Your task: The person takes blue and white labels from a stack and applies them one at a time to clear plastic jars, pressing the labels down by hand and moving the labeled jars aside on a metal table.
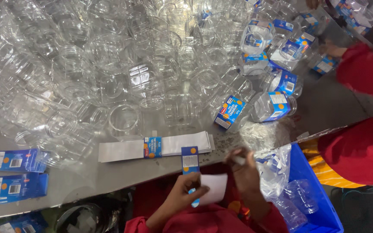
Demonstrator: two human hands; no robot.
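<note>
Label sheet (214, 188) pinched between both hands (186, 194).

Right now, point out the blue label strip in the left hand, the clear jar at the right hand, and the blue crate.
blue label strip (190, 159), head view, on its upper printed part.
clear jar (277, 170), head view, on its side wall.
blue crate (320, 203), head view, on its right wall.
</note>
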